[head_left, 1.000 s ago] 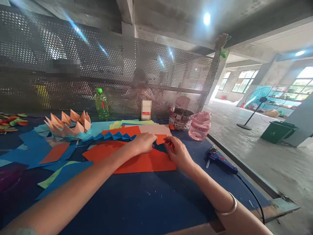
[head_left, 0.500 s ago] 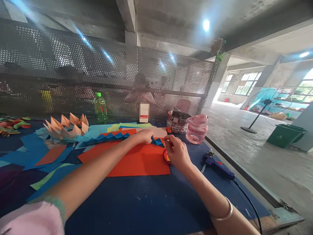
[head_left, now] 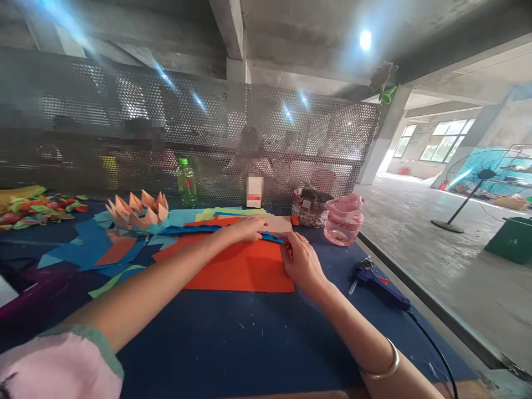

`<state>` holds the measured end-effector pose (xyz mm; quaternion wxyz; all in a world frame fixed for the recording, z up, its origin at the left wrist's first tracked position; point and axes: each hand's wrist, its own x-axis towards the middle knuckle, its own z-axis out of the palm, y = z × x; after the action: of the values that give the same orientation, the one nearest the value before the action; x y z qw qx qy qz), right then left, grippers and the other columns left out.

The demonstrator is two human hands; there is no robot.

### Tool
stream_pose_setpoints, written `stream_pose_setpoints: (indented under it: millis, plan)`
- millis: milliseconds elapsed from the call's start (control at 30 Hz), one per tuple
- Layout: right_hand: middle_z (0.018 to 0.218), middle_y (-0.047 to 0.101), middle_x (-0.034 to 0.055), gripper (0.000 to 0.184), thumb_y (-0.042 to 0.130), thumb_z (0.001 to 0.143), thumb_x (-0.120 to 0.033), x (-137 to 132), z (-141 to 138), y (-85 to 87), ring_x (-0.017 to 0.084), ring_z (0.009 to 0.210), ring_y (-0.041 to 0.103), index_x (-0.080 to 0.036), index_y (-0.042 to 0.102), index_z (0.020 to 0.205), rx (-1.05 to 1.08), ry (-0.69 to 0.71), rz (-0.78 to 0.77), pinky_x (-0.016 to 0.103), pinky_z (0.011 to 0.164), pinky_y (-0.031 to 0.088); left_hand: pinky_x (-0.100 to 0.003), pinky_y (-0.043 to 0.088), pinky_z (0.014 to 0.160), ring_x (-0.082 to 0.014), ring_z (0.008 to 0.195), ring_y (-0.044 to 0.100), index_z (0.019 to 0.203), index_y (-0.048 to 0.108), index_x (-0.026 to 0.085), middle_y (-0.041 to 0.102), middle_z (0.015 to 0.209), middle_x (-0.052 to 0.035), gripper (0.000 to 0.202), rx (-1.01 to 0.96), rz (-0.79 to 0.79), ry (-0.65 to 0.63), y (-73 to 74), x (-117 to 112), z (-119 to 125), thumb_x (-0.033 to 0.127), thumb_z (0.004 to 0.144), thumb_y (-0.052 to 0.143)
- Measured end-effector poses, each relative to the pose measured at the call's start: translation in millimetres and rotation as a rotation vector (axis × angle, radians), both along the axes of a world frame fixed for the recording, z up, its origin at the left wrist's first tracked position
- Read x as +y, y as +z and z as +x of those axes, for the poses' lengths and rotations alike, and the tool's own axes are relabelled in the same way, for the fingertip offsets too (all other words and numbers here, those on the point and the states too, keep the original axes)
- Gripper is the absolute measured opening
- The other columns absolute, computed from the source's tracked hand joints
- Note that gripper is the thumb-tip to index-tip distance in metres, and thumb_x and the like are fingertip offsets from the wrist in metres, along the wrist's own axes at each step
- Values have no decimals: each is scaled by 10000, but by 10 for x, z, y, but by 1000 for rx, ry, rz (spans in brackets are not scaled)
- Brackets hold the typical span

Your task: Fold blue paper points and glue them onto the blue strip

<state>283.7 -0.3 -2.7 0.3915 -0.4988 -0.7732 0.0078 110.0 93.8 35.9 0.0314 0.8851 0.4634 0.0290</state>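
My left hand (head_left: 245,228) lies with fingers pressed flat on a blue folded zigzag paper strip (head_left: 195,228) that runs left across the table. My right hand (head_left: 301,260) is curled at the strip's right end, fingertips pinching the blue paper at the far edge of a large orange sheet (head_left: 236,266). Both forearms stretch over the dark blue tabletop (head_left: 249,343). A bangle sits on my right wrist.
A peach folded paper crown (head_left: 137,209), loose blue, orange and yellow sheets, a green bottle (head_left: 185,182), a woven paper basket (head_left: 308,206) and a pink jar (head_left: 343,219) stand behind. A blue glue gun (head_left: 376,280) lies right. A perforated metal screen backs the table.
The camera swung slightly left and down. My left hand flattened onto the blue strip and my right hand drew in toward the strip's end.
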Motion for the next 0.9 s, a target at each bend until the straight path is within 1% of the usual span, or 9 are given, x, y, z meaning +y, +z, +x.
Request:
stream_pose_setpoints:
  millis: [100, 233, 333, 433, 500, 567, 667, 800, 900]
  plan:
    - [848, 629, 60, 227, 432, 813, -125, 3, -12, -34, 195, 809, 572, -173, 572, 986, 17, 22, -42, 280, 698, 414, -321, 358, 997, -213, 1205, 482, 1135, 563, 201, 563, 1260, -84, 344, -26, 36, -50, 13, -279, -170, 136, 800, 519]
    - [827, 623, 52, 223, 444, 801, -129, -28, -45, -75, 194, 793, 576, -178, 575, 974, -3, 49, -72, 290, 702, 418, -323, 360, 997, -210, 1174, 506, 1108, 573, 185, 576, 1239, -94, 294, -63, 69, -86, 4, -714, -412, 141, 820, 533]
    - [828, 618, 49, 210, 436, 814, -144, -57, -71, -110, 184, 771, 580, -186, 575, 966, -4, 87, -86, 284, 680, 422, -326, 379, 972, -211, 1109, 546, 1044, 607, 188, 627, 1153, -87, 232, -110, 71, -86, 11, -898, -620, 147, 831, 523]
    - [849, 615, 45, 189, 454, 809, -153, -78, -94, -147, 182, 797, 581, -191, 568, 956, -19, 131, -108, 282, 686, 429, -310, 418, 896, -207, 1016, 589, 997, 639, 194, 661, 1078, -73, 208, -140, 57, -8, 33, -922, -862, 173, 837, 507]
    - [848, 612, 40, 176, 465, 808, -164, -88, -105, -164, 182, 807, 580, -195, 565, 950, -32, 144, -119, 285, 692, 430, -283, 427, 856, -188, 949, 611, 927, 666, 201, 685, 1016, -51, 186, -151, 35, 88, 39, -902, -1026, 180, 823, 512]
    - [849, 611, 37, 164, 460, 816, -178, -95, -110, -171, 179, 798, 577, -198, 563, 942, -40, 152, -130, 286, 690, 428, -265, 439, 785, -183, 866, 624, 822, 680, 180, 700, 905, -58, 188, -153, 52, 170, 32, -893, -1183, 189, 825, 492]
    - [838, 606, 37, 150, 441, 824, -192, -107, -109, -160, 175, 774, 571, -198, 562, 912, -39, 161, -136, 281, 672, 420, -256, 432, 718, -181, 801, 625, 769, 677, 176, 701, 865, -58, 192, -146, 71, 280, 7, -911, -1417, 211, 808, 492]
    - [749, 589, 24, 127, 439, 796, -173, -138, -108, -115, 166, 692, 552, -196, 554, 845, -32, 149, -122, 264, 628, 398, -295, 410, 669, -229, 769, 604, 705, 662, 170, 688, 792, -87, 216, -103, 98, 440, 8, -940, -1767, 252, 784, 479]
    - [635, 551, -7, 130, 429, 785, -159, -166, -119, -87, 150, 593, 518, -201, 546, 826, -36, 139, -146, 254, 588, 375, -297, 412, 634, -234, 696, 607, 687, 662, 172, 678, 702, -81, 223, -74, 27, 497, 42, -977, -2011, 288, 764, 488]
